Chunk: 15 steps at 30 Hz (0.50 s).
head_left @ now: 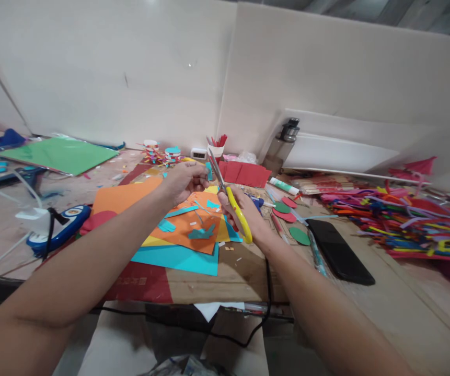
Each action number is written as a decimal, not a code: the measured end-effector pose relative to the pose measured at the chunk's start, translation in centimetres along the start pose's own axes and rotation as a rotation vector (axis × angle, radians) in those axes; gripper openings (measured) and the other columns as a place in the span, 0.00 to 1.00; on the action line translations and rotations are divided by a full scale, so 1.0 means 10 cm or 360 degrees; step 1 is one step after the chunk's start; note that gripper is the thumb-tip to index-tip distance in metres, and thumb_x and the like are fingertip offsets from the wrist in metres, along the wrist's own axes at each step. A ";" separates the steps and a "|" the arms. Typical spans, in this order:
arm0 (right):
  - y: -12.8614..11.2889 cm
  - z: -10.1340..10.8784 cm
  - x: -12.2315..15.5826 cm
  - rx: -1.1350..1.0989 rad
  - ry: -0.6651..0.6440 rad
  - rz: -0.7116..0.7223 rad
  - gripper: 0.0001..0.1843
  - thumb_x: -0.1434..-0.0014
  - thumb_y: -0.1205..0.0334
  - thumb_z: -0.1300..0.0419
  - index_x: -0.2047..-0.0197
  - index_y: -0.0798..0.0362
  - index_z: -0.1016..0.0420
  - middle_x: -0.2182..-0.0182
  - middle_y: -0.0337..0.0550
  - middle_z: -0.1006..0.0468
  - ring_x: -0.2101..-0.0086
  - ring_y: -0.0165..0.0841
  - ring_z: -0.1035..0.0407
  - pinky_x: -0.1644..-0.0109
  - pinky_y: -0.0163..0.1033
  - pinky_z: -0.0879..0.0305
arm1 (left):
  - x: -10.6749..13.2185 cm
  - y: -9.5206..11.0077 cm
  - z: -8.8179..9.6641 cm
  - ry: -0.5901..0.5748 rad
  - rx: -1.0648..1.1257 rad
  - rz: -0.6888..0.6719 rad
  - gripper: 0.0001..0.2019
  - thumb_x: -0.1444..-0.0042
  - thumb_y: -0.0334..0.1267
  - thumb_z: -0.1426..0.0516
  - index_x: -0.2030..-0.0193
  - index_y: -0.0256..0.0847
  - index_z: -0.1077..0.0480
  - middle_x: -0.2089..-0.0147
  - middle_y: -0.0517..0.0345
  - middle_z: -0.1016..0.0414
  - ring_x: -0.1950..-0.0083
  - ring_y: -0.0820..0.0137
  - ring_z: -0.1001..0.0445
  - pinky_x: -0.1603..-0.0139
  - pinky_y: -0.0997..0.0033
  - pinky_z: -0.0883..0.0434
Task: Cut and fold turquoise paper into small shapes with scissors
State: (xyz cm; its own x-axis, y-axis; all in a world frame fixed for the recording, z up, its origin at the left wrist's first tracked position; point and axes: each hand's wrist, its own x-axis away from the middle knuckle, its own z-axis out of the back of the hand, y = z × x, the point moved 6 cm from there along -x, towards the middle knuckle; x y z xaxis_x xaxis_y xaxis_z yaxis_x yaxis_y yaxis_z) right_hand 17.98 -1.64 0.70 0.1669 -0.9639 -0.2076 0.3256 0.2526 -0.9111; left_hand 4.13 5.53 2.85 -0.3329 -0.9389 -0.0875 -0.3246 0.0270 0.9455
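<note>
My right hand (pixel 244 209) grips a pair of scissors (pixel 239 211) with yellow handles, its blades pointing up and away from me. Just left of the blades, my left hand (pixel 186 181) pinches a small blue paper piece (pixel 209 171) between its fingertips. Beneath both hands lie overlapping sheets: an orange sheet (pixel 126 196) and a blue sheet (pixel 181 260), with some yellow showing between. Scattered on top are blue paper scraps (pixel 201 232). Red and green paper circles (pixel 299 236) rest to the right of my right hand.
A black phone (pixel 340 251) lies at right, near a large heap of pipe cleaners (pixel 413 219). Behind stand a bottle (pixel 281 149), red folded paper (pixel 244 174) and a cup of red sticks (pixel 216 149). At left are a blue device (pixel 60 230), cables and a green sheet pack (pixel 62 153).
</note>
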 end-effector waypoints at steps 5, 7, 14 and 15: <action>-0.04 -0.03 0.04 0.0019 0.0014 -0.0034 0.21 0.41 0.41 0.41 0.65 0.51 0.36 0.78 0.33 0.35 0.80 0.23 0.43 0.79 0.29 0.45 | 0.00 0.00 0.00 -0.0007 -0.0006 -0.0033 0.03 0.61 0.29 0.41 0.79 0.35 0.32 0.80 0.58 0.31 0.80 0.78 0.33 0.81 0.79 0.40; -0.05 -0.04 0.04 0.0025 0.0018 -0.0036 0.21 0.42 0.40 0.41 0.65 0.51 0.36 0.78 0.32 0.35 0.81 0.23 0.43 0.80 0.28 0.46 | 0.00 0.01 0.00 -0.0002 -0.0010 -0.0036 0.04 0.61 0.29 0.41 0.80 0.35 0.33 0.80 0.59 0.32 0.81 0.78 0.34 0.81 0.80 0.40; -0.01 -0.04 0.02 0.0032 -0.0002 -0.0036 0.22 0.43 0.40 0.40 0.62 0.51 0.33 0.79 0.32 0.36 0.81 0.23 0.44 0.80 0.29 0.45 | 0.01 0.03 0.00 0.0031 -0.0016 -0.0010 0.04 0.62 0.28 0.41 0.80 0.35 0.35 0.80 0.60 0.33 0.81 0.79 0.35 0.81 0.80 0.41; -0.01 -0.04 0.02 0.0035 0.0000 -0.0037 0.22 0.43 0.40 0.40 0.63 0.51 0.33 0.79 0.33 0.36 0.81 0.23 0.44 0.80 0.29 0.45 | 0.01 0.03 0.00 0.0034 -0.0020 -0.0010 0.04 0.63 0.28 0.42 0.80 0.35 0.35 0.80 0.59 0.32 0.81 0.79 0.35 0.81 0.80 0.40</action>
State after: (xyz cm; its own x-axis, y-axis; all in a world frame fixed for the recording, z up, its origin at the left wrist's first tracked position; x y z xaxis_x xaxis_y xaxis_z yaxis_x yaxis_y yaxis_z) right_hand 17.60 -1.90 0.65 0.1591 -0.9694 -0.1867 0.3496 0.2322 -0.9077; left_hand 3.99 5.43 3.15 -0.3118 -0.9462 -0.0870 -0.3156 0.0167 0.9487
